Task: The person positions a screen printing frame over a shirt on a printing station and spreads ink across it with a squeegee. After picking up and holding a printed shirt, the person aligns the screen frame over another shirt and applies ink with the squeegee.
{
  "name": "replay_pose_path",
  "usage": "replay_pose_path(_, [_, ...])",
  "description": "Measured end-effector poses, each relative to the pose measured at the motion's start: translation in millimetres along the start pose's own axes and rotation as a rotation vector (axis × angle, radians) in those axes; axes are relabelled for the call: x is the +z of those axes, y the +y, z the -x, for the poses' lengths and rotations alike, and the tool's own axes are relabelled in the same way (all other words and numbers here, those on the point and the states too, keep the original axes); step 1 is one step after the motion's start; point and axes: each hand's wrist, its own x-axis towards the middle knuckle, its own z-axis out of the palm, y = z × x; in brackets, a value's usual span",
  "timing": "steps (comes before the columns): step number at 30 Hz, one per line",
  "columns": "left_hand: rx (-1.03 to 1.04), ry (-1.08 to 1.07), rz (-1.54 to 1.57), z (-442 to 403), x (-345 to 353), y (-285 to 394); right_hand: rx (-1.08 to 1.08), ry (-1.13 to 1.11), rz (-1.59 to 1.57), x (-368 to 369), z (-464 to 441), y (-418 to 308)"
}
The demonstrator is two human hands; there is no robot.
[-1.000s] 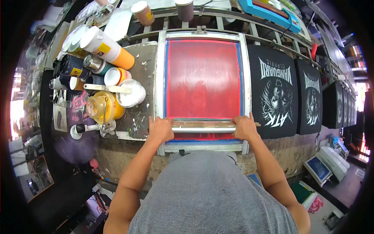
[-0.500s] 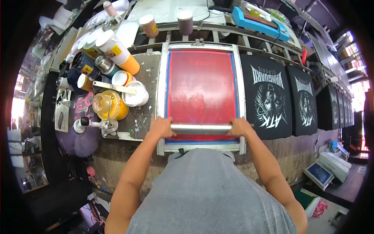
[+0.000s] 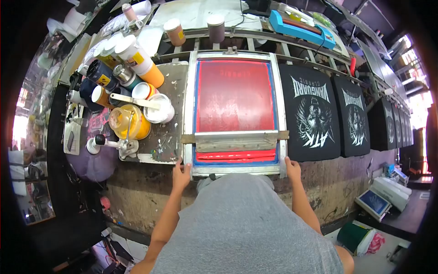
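A screen-printing frame [image 3: 188, 91] of pale metal lies in front of me, its red mesh [image 3: 235, 98] bordered by blue tape. Across its near part rests a squeegee [image 3: 236, 142], with neither hand on it; its ends lie over the frame's side bars. A thick band of red ink [image 3: 235, 155] sits on the near side of the squeegee. At the frame's near left corner, my left hand [image 3: 181, 174] grips the side bar, thumb and fingers around the edge. My right hand [image 3: 293, 170] holds the near right corner likewise, its fingers partly hidden.
Left of the frame stand a yellow ink tub [image 3: 132, 122], a white tub [image 3: 159, 109] with a spatula [image 3: 134, 100], and several bottles. Black printed shirts [image 3: 312, 112] lie on boards to the right. A metal rail [image 3: 246, 34] runs behind, with two jars.
Both hands have let go of the squeegee and moved toward me to the frame's near corners. The squeegee now leans on the frame, slightly farther away, and the red ink band shows.
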Motion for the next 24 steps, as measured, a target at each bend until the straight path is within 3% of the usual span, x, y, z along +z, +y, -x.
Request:
replay_pose_path(1, [-0.087, -0.034, 0.099, 2, 7, -3, 0.043, -0.047, -0.193, 12, -8, 14])
replay_pose_path(2, [0.012, -0.018, 0.177, 4, 13, 3, 0.08, -0.097, -0.387, 18, -14, 17])
replay_pose_path(3, [0.019, -0.012, 0.179, 3, 15, 9, 0.072, -0.096, -0.393, 18, -12, 11])
replay_pose_path(5, [-0.166, -0.048, 0.269, -3, 16, 19, 0.12, -0.219, -0.513, 15, -5, -6])
replay_pose_path(13, [-0.193, -0.051, 0.315, 1, 6, 32, 0.156, -0.216, -0.619, 25, -22, 5])
replay_pose_path(16, [-0.304, -0.115, 0.414, 0, 5, 37, 0.185, -0.176, -0.674, 27, -20, 1])
replay_pose_path(18, [-0.255, -0.005, 0.21, -11, 5, 29, 0.178, -0.171, -0.718, 30, -18, -2])
replay_pose_path(21, [-0.402, 0.022, 0.333, -17, 6, 23, 0.227, -0.085, -0.829, 30, -11, -5])
replay_pose_path(24, [-0.379, 0.068, 0.296, 1, 31, 11, 0.223, -0.094, -0.807, 18, -7, 17])
